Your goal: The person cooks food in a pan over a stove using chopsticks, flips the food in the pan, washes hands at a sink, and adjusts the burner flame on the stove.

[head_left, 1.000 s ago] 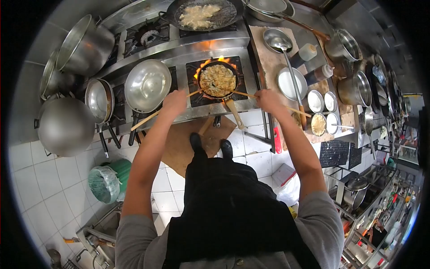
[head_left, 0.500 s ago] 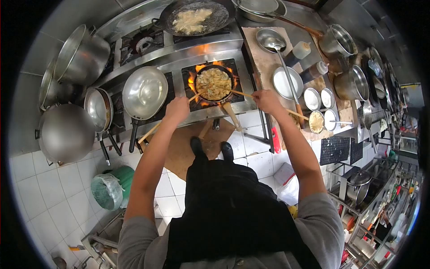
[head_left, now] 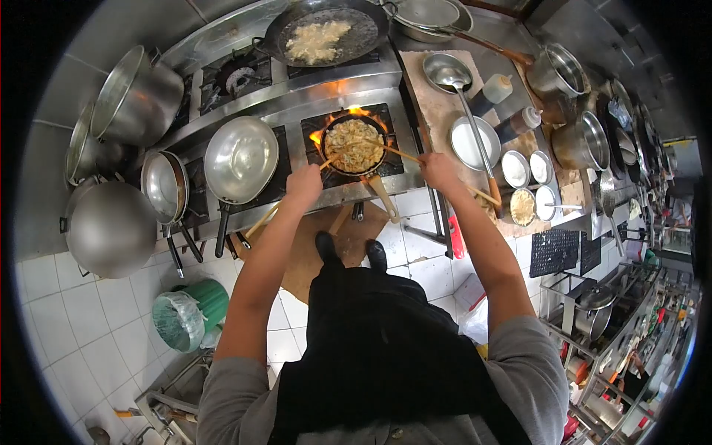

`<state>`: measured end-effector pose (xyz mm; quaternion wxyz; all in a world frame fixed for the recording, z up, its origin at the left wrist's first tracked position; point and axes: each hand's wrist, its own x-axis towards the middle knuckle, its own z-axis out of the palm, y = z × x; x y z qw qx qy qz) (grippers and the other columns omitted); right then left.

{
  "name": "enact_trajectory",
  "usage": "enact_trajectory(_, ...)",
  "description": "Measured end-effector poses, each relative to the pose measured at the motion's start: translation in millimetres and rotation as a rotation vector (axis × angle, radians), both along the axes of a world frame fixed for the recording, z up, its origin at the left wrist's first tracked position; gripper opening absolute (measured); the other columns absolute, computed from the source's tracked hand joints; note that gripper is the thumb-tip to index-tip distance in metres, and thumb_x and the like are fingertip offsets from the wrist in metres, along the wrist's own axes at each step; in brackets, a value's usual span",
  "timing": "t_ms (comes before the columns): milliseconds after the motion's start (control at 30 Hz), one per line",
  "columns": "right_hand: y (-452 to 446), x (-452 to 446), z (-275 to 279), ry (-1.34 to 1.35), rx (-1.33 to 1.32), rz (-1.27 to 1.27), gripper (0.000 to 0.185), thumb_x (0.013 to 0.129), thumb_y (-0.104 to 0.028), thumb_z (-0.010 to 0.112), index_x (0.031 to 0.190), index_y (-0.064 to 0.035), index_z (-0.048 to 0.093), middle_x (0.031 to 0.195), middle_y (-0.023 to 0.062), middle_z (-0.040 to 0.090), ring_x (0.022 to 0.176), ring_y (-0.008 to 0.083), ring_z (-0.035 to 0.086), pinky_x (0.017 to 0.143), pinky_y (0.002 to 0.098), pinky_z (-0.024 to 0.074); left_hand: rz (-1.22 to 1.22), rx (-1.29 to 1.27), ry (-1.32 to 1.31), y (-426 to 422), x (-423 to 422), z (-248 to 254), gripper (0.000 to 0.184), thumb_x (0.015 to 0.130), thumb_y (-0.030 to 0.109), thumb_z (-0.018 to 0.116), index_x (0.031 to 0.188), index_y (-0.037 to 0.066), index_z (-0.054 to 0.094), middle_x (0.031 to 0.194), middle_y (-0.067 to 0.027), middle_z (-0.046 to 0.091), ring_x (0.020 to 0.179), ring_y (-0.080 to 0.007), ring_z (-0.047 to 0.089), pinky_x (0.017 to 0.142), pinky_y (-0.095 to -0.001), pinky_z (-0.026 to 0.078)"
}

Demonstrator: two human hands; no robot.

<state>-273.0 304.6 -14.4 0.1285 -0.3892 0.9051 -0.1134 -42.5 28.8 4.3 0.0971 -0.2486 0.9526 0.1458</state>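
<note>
My left hand (head_left: 304, 185) is closed around a long thin wooden utensil (head_left: 265, 219). The right hand (head_left: 439, 170), also closed, grips a similar wooden utensil (head_left: 486, 195). Both inner ends reach into a small black frying pan (head_left: 383, 158), though the shape of their tips is hard to make out among the food. A lumpy golden-brown mixture (head_left: 348, 141) covers the pan's bottom. Flames (head_left: 317, 138) rise around its left and far sides. Its wooden handle (head_left: 384, 196) points toward me, between my hands, and neither hand touches it.
Left of the burner sits a wide silver pan (head_left: 241, 159). A large wok (head_left: 274, 33) behind holds pale food in liquid. On the right counter are a ladle (head_left: 475, 122), squeeze bottles (head_left: 519, 124) and small bowls (head_left: 516, 168). A green bin (head_left: 211, 304) stands on the floor.
My left hand has shifted slightly right and nearer to me, and my right hand slightly left. The flames look smaller around the pan's near side. Both utensils stay in the food.
</note>
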Motion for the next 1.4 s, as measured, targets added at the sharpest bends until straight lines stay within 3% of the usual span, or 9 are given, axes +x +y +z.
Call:
enact_trajectory(100, 8, 1, 20, -0.011, 0.066, -0.034, 0.025, 0.086, -0.019, 0.059, 0.105, -0.0135, 0.074, 0.094, 0.0184, 0.071, 0.088, 0.0368, 0.069, 0.08, 0.0467, 0.0554, 0.038, 0.022, -0.002, -10, 8, -4, 0.02, 0.091, 0.016, 0.054, 0.096, 0.002, 0.067, 0.09, -0.0243, 0.068, 0.084, -0.0439, 0.066, 0.075, -0.0529, 0.053)
enact_trajectory(200, 3, 10, 34, -0.041, -0.043, -0.048, 0.025, 0.087, -0.019, 0.058, 0.106, -0.0158, 0.074, 0.096, 0.0181, 0.071, 0.09, 0.0365, 0.069, 0.08, 0.0473, 0.0554, 0.019, 0.057, 0.03, -1, 8, 9, 0.021, 0.093, 0.018, 0.053, 0.097, 0.003, 0.067, 0.089, -0.0244, 0.068, 0.084, -0.0434, 0.067, 0.074, -0.0528, 0.053)
enact_trajectory(300, -10, 11, 5, -0.031, -0.075, 0.011, 0.022, 0.086, -0.021, 0.061, 0.102, -0.0108, 0.073, 0.092, 0.0203, 0.07, 0.086, 0.0395, 0.067, 0.079, 0.0487, 0.0539, 0.035, 0.048, 0.077, 1, 2, -9, 0.022, 0.094, 0.019, 0.053, 0.099, 0.003, 0.067, 0.089, -0.0243, 0.068, 0.084, -0.0432, 0.066, 0.074, -0.053, 0.053)
enact_trajectory(367, -8, 12, -2, -0.033, -0.009, -0.053, 0.023, 0.087, -0.02, 0.059, 0.103, -0.0125, 0.074, 0.092, 0.0196, 0.07, 0.087, 0.0378, 0.068, 0.079, 0.0483, 0.0548, 0.039, 0.003, 0.073, -7, 0, -29, 0.022, 0.095, 0.02, 0.053, 0.099, 0.003, 0.067, 0.088, -0.0243, 0.067, 0.085, -0.0431, 0.066, 0.074, -0.053, 0.053)
enact_trajectory(567, -15, 11, 13, -0.038, -0.091, -0.061, 0.024, 0.088, -0.019, 0.057, 0.104, -0.0122, 0.073, 0.096, 0.0196, 0.07, 0.091, 0.037, 0.068, 0.08, 0.0476, 0.0554, 0.061, 0.03, 0.102, 3, 6, 3, 0.021, 0.095, 0.019, 0.052, 0.096, 0.002, 0.066, 0.088, -0.0251, 0.067, 0.085, -0.0427, 0.067, 0.074, -0.0526, 0.054)
enact_trajectory(767, -26, 4, -14, -0.002, 0.004, -0.112, 0.022, 0.089, -0.02, 0.057, 0.101, -0.0103, 0.072, 0.09, 0.0214, 0.069, 0.085, 0.0401, 0.067, 0.077, 0.0499, 0.0545, 0.093, -0.011, 0.047, -12, 1, -26, 0.021, 0.094, 0.017, 0.051, 0.097, 0.002, 0.065, 0.089, -0.0254, 0.068, 0.086, -0.0436, 0.067, 0.074, -0.0532, 0.054)
enact_trajectory(967, -31, 19, 6, -0.054, -0.045, -0.097, 0.025, 0.092, -0.021, 0.052, 0.105, -0.0138, 0.072, 0.095, 0.02, 0.07, 0.09, 0.0389, 0.068, 0.078, 0.0485, 0.056, 0.15, 0.041, 0.089, -1, 22, 16, 0.023, 0.094, 0.016, 0.049, 0.097, 0.0, 0.065, 0.089, -0.025, 0.068, 0.085, -0.0438, 0.067, 0.073, -0.0526, 0.055)
enact_trajectory(1167, -54, 28, -19, -0.058, -0.025, -0.139, 0.021, 0.091, -0.02, 0.054, 0.103, -0.0135, 0.071, 0.092, 0.0191, 0.07, 0.09, 0.0387, 0.068, 0.078, 0.0486, 0.056, 0.193, -0.063, 0.093, -10, 13, -11, 0.024, 0.094, 0.018, 0.05, 0.094, 0.0, 0.066, 0.087, -0.0251, 0.068, 0.083, -0.0445, 0.067, 0.073, -0.0534, 0.054)
enact_trajectory(1400, -53, 47, -5, -0.11, -0.153, -0.08, 0.021, 0.092, -0.021, 0.053, 0.099, -0.0134, 0.072, 0.094, 0.0203, 0.07, 0.088, 0.0391, 0.068, 0.079, 0.0493, 0.0557, 0.264, 0.015, 0.139, -2, 51, -8, 0.022, 0.091, 0.015, 0.051, 0.09, -0.001, 0.066, 0.089, -0.0261, 0.068, 0.084, -0.0446, 0.067, 0.074, -0.0542, 0.054)
